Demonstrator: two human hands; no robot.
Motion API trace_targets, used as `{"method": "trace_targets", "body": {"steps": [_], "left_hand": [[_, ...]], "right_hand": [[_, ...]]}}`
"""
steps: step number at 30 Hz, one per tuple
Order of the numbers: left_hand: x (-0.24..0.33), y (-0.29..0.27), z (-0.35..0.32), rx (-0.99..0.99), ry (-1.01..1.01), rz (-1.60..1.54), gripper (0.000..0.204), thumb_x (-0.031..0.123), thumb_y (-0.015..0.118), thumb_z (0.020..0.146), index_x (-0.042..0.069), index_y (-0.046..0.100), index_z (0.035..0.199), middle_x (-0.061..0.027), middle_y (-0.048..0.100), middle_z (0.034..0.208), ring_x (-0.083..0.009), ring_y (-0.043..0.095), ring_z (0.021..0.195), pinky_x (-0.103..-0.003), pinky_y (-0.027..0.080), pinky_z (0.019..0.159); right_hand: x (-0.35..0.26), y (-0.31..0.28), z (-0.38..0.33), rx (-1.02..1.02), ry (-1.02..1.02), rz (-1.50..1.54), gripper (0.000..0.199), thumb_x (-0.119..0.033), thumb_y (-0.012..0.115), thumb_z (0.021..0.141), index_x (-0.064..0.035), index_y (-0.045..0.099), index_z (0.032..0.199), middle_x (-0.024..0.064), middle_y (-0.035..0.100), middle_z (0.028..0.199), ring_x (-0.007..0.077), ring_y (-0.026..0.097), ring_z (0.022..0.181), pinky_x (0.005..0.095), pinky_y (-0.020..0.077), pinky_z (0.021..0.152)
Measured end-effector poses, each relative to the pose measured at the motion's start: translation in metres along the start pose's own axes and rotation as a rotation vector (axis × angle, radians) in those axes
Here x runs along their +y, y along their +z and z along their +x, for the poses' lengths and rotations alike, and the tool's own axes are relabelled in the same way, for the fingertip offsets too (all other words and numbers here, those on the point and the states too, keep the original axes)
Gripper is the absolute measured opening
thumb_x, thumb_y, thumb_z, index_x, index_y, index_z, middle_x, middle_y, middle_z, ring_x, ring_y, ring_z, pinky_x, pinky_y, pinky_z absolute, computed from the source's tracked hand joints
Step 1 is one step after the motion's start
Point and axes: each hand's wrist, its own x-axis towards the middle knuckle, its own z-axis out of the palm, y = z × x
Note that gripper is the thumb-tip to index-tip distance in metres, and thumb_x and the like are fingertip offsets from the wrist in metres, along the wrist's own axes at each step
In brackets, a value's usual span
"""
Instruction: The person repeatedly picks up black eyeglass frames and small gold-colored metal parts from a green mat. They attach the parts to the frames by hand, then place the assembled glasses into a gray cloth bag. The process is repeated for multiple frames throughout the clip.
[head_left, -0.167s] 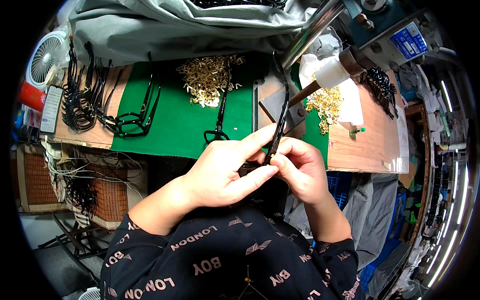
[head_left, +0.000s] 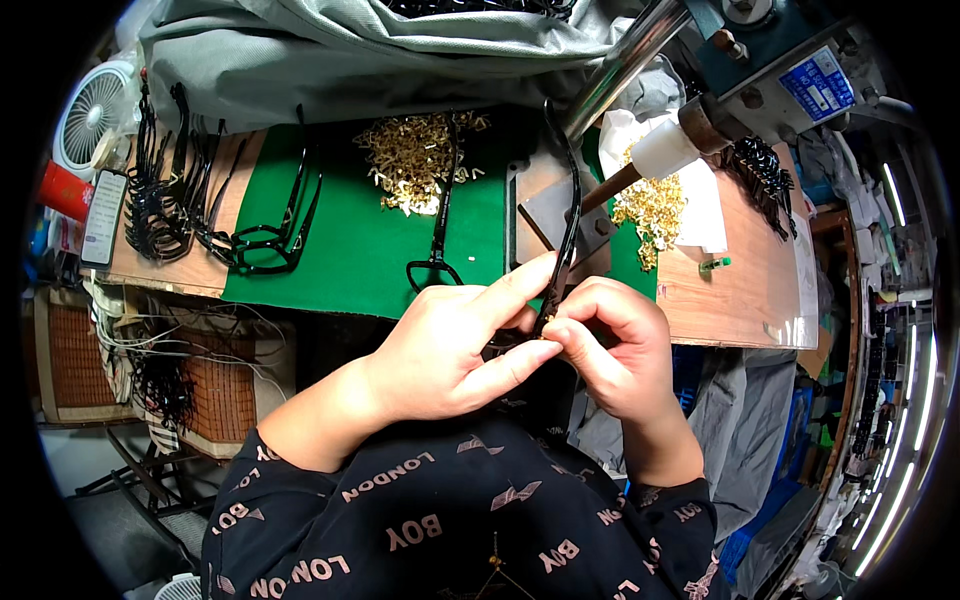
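My left hand [head_left: 425,345] is closed around a pair of black eyeglasses, whose long temple [head_left: 574,195] stands up away from me past the index finger. Most of the front of the glasses is hidden behind that hand. Thumb and forefinger of my right hand [head_left: 625,345] are pinched together against the temple's lower end, where a tiny gold glint shows; whatever lies between those fingertips is too small to make out. Beyond my hands, another pair of black eyeglasses [head_left: 441,225] lies on the green mat [head_left: 340,210], beside a heap of small gold metal pieces [head_left: 405,165].
A bench machine with a metal rod and white collar [head_left: 665,148] reaches over a metal plate [head_left: 560,215]. More gold pieces [head_left: 650,215] lie on white paper at right, near a small green-capped bottle [head_left: 714,264]. Black eyeglasses [head_left: 270,245], a phone [head_left: 103,220] and a fan [head_left: 92,118] are at left.
My right hand has shifted slightly to the right, its fingers still pinched at the temple. The eyeglasses in my left hand have turned a little.
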Motion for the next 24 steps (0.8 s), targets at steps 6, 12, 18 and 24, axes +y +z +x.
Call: {"method": "trace_targets", "body": {"steps": [6,12,18,24], "left_hand": [[0.003,0.000,-0.002,-0.009,0.009,0.030,0.060,0.004,0.064,0.082,-0.007,0.036,0.134,-0.0139,0.064,0.094,-0.0184,0.065,0.079,-0.028,0.051,0.071],[0.000,0.002,0.002,-0.075,-0.002,-0.177,0.064,0.002,0.062,0.082,-0.006,0.030,0.137,-0.0166,0.060,0.110,-0.0223,0.062,0.098,-0.028,0.047,0.084],[0.022,0.013,0.051,0.030,-0.110,-0.513,0.063,0.001,0.052,0.089,0.001,0.020,0.143,-0.0047,0.052,0.098,-0.0065,0.048,0.081,-0.020,0.043,0.075],[0.014,0.048,0.115,0.293,-0.071,-0.811,0.053,0.002,0.051,0.091,0.004,0.028,0.138,-0.0072,0.058,0.103,-0.0083,0.059,0.080,-0.022,0.048,0.069]], "right_hand": [[-0.002,0.001,-0.003,0.017,0.024,-0.008,0.008,-0.003,0.067,0.080,-0.0008,0.060,0.076,0.0029,0.056,0.068,0.0083,0.050,0.060,0.0220,0.0389,0.055],[0.015,0.002,-0.004,-0.046,0.140,0.389,0.011,-0.007,0.062,0.086,-0.0016,0.054,0.080,-0.0035,0.052,0.072,0.0021,0.046,0.067,0.0178,0.0364,0.057],[-0.011,-0.031,0.021,0.195,0.096,0.216,0.011,-0.012,0.056,0.091,-0.0018,0.058,0.088,-0.0040,0.054,0.074,0.0023,0.047,0.064,0.0171,0.0389,0.057],[-0.044,-0.111,0.048,0.760,-0.541,-0.264,0.026,-0.016,0.061,0.087,-0.0038,0.059,0.110,0.0059,0.061,0.095,0.0120,0.054,0.079,0.0246,0.0450,0.068]]}}
